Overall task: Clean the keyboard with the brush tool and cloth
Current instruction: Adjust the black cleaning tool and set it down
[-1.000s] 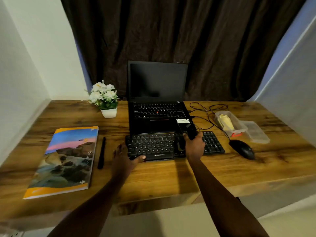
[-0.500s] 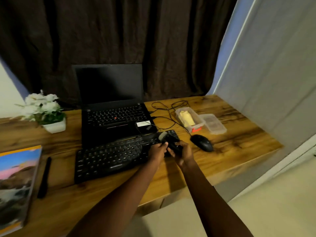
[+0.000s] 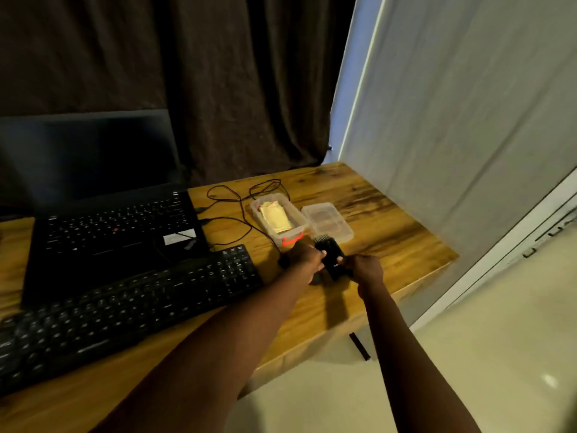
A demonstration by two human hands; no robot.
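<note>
Beside the keyboard (image 3: pixel 131 304), both hands' fingers (image 3: pixel 320 255) grip the brush tool (image 3: pixel 331 257).

curtain (image 3: pixel 218 89): dark brown, hanging ahead of me | wall (image 3: pixel 468 120): white, on my right | table (image 3: pixel 390 232): wood-grain | floor (image 3: pixel 484 354): pale, glossy, dimly lit

The brush (image 3: pixel 332 259) is black, as are the keyboard (image 3: pixel 125 310), with pale key legends, the laptop (image 3: pixel 93 242), with one red dot among its keys, and the cables (image 3: pixel 241 210). The desk (image 3: pixel 390 242) is warm brown wood grain with dark streaks. The curtain (image 3: pixel 218 89) is dark brown. The box (image 3: pixel 301 223) is clear with an orange-red latch, and the cloth (image 3: pixel 276 215) is pale yellow.
</note>
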